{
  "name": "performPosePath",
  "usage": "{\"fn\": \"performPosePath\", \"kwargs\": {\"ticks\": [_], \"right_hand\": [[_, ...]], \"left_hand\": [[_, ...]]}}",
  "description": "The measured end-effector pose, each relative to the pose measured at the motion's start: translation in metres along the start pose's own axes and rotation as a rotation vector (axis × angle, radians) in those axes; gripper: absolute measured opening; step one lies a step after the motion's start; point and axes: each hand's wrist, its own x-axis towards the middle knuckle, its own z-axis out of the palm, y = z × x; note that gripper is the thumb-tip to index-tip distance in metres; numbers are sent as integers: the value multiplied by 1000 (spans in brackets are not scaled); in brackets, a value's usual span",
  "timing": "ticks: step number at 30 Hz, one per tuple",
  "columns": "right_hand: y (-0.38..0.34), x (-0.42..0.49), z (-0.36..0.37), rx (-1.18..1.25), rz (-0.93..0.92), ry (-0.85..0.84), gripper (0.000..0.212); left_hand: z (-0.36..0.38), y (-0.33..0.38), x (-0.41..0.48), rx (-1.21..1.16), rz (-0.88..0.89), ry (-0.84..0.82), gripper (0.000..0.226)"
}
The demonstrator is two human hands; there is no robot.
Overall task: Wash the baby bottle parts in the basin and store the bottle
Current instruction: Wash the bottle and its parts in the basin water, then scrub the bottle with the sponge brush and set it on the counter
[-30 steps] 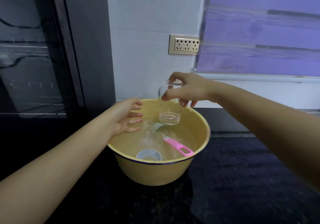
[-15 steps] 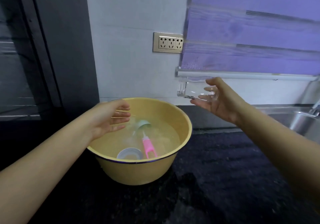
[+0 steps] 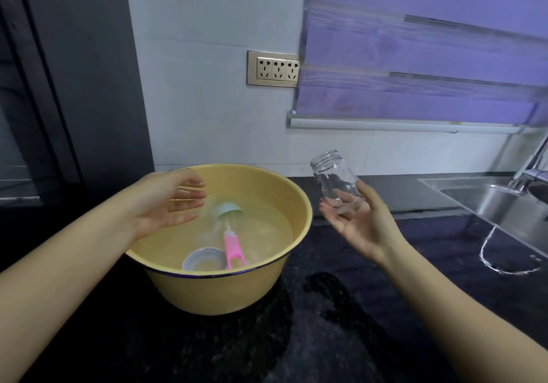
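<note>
A clear glass baby bottle, empty and with its threaded mouth tilted up and left, lies in the palm of my right hand, right of the basin; the fingers curl loosely around its base. My left hand hovers wet and open over the left side of the yellow basin, holding nothing. In the basin's water lie a pink-handled brush, a pale cap and a white screw ring.
The basin stands on a dark speckled countertop. A steel sink with a tap is at the far right, a water streak beside it. A wall socket and purple blind are behind. A dark cabinet stands left.
My right hand carried the bottle out from over the basin to the right and turned it from upright through lying sideways to mouth-up in the palm. The left hand stayed over the basin.
</note>
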Motion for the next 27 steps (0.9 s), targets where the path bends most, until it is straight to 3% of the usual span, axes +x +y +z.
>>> {"fn": "performPosePath", "kwargs": {"ticks": [2, 5, 7, 13, 16, 23, 27], "right_hand": [[3, -1, -6, -34, 9, -95, 62], [9, -2, -12, -109, 25, -124, 33], [14, 1, -15, -194, -33, -100, 34], [21, 14, -39, -1025, -271, 162, 69], [20, 15, -47, -1268, -268, 163, 60], [19, 17, -54, -1349, -236, 88, 63], [13, 17, -50, -1284, -177, 19, 84]], "left_hand": [[0, 0, 0, 6, 7, 3, 6], [1, 0, -1, 10, 16, 7, 6], [1, -1, -2, 12, 23, 11, 6], [2, 0, -2, 24, 25, 21, 6], [2, 0, -3, 29, 24, 21, 5], [2, 0, -3, 39, 9, 11, 4], [2, 1, -4, 42, 4, 13, 4]]}}
